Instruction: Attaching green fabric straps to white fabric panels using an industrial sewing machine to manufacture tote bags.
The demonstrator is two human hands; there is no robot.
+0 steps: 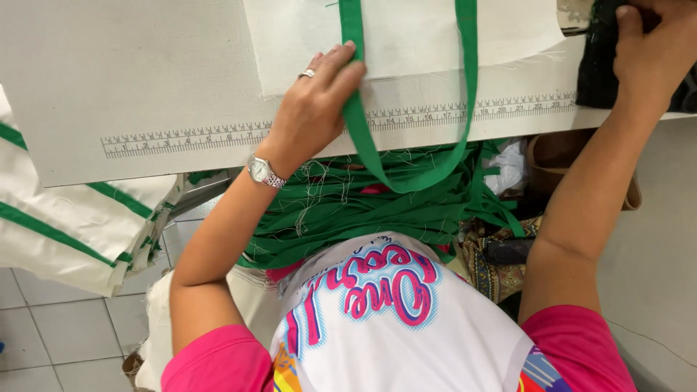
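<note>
My left hand (314,107), with a ring and a wristwatch, presses a green fabric strap (356,109) against a cream cloth piece (406,40) on the grey work table (145,80). The strap loops down off the table edge and back up the right side of the cloth. My right hand (653,51) rests at the top right on a black object (597,65), gripping its top; what the object is cannot be made out.
A printed ruler strip (181,136) runs along the table's front edge. A heap of green straps (363,210) lies in my lap. Folded cream bags with green stripes (65,225) hang at the left over a tiled floor (51,334). A patterned bag (501,265) sits at the right.
</note>
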